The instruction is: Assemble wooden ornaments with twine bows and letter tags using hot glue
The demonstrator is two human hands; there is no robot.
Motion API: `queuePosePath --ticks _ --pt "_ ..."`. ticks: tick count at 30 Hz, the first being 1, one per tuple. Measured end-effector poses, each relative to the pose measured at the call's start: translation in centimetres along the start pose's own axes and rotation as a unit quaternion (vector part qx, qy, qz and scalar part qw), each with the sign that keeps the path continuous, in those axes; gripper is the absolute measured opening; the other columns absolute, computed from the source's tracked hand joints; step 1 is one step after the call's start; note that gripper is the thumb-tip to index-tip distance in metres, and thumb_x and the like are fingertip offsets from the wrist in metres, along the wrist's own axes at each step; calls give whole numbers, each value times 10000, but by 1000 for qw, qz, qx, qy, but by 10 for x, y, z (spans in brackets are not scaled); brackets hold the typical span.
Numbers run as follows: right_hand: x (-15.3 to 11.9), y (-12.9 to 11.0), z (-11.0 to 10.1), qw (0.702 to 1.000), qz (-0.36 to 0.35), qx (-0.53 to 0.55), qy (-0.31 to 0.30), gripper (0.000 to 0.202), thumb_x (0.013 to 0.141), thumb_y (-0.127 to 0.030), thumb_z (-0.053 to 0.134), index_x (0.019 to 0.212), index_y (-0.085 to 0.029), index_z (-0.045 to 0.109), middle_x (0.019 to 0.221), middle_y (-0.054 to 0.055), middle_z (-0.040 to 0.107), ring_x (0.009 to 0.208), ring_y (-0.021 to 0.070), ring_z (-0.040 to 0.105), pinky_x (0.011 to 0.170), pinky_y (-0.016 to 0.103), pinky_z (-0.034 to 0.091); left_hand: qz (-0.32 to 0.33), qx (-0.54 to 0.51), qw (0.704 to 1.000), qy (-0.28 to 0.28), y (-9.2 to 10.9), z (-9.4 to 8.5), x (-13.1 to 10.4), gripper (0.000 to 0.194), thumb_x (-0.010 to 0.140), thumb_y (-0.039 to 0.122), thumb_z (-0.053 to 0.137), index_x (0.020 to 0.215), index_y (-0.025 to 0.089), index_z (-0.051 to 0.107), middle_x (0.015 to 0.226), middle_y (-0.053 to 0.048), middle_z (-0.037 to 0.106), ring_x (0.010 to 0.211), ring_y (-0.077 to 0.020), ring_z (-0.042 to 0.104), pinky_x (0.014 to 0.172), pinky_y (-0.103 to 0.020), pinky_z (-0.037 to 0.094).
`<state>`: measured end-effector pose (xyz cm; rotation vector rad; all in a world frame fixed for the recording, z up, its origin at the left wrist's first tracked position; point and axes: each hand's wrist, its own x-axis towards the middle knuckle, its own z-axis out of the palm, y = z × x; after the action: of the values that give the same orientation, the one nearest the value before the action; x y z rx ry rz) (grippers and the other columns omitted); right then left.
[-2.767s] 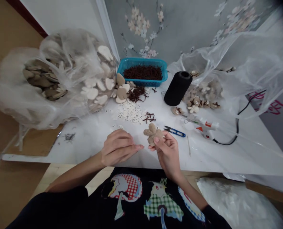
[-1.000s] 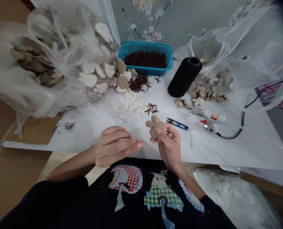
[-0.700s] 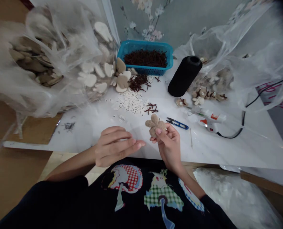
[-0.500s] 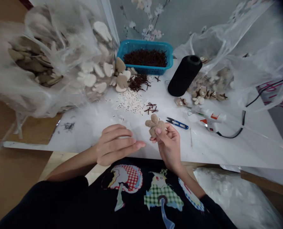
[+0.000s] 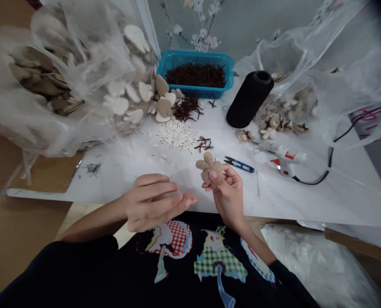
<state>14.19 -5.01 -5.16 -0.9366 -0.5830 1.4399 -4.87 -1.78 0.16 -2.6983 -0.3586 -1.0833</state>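
Note:
My right hand (image 5: 228,190) grips a beige felt piece (image 5: 207,166) with several puffy, rounded lobes, pinched at its lower right by thumb and fingers above the table's front edge. To the left, my left hand (image 5: 156,201) hovers apart from it, thumb and index fingertips together and the other fingers loosely bent. Whatever the left fingertips hold, if anything, is too fine to make out. Blue thread snips (image 5: 239,164) lie just right of the felt piece. Small dark brown bows (image 5: 204,143) and a heap of little white labels (image 5: 176,136) lie beyond the hands.
A blue basket (image 5: 195,92) of brown bows stands at the back. Clear bags (image 5: 90,81) of felt shapes crowd the left. A black thread cone (image 5: 249,100), finished felt pieces (image 5: 275,123) with bows, and a corded glue gun (image 5: 283,164) are at right.
My left hand has drawn slightly down and left, its thumb and index finger closer together. The right hand keeps the felt piece in nearly the same place.

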Motion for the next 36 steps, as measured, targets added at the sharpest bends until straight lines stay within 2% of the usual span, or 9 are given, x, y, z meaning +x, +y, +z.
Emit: queuePosePath --ticks 3,8,12,15,17,23,26,31,36 --pt "0 0 0 1000 -1 8 -3 180 734 -308 752 774 -216 603 625 -63 676 508 107 638 485 215 521 14 2 1000 -1 0 -1 4 391 663 120 813 921 366 650 649 114 653 535 -93 651 458 -193 564" --pt "0 0 -1 1000 -2 19 -10 159 744 -289 749 776 -218 611 632 -64 678 511 102 640 489 208 519 89 26 995 40 -1 0 8 340 611 68 826 804 309 684 718 95 666 615 -88 651 530 -196 585" --pt "0 -1 -2 1000 -1 9 -6 176 738 -307 751 764 -218 601 628 -63 675 512 110 638 486 221 518 57 -6 998 7 -3 0 1 485 656 88 802 988 416 669 734 92 672 635 -110 657 551 -215 594" --pt "1 -1 -3 1000 -3 8 -7 181 736 -311 752 761 -218 598 635 -61 677 514 110 638 485 223 516 30 -17 999 -17 -3 -1 2 516 666 98 798 1027 437 655 733 92 675 624 -114 658 545 -220 596" --pt "1 -1 -3 1000 -2 6 -5 185 735 -318 752 762 -218 598 638 -60 679 515 111 637 484 224 515 43 -18 999 -5 -3 -2 7 481 654 83 803 972 419 672 723 103 670 616 -98 652 536 -204 591" --pt "1 -1 -4 1000 5 20 -8 180 730 -308 756 766 -219 604 651 -61 684 511 103 635 487 214 518 100 16 994 33 -1 -1 24 252 588 68 838 615 244 660 685 75 669 580 -87 629 456 -186 556" --pt "1 -1 -4 1000 6 30 -9 170 732 -289 757 759 -217 605 655 -61 685 507 94 629 485 202 517 86 3 996 24 -1 0 21 269 615 70 823 696 282 679 684 87 673 557 -92 631 444 -189 557" --pt "1 -2 -4 1000 8 25 -6 177 728 -295 760 762 -214 606 655 -57 684 504 97 626 481 207 519 -17 -60 998 -21 -3 2 10 446 672 104 797 966 411 661 676 101 668 511 -100 628 418 -202 545" --pt "2 -2 -3 999 6 35 -10 163 730 -278 759 758 -211 614 654 -58 686 505 94 634 475 193 515 17 -35 999 3 -2 3 11 380 662 83 796 889 365 681 674 103 665 534 -92 631 452 -189 555"
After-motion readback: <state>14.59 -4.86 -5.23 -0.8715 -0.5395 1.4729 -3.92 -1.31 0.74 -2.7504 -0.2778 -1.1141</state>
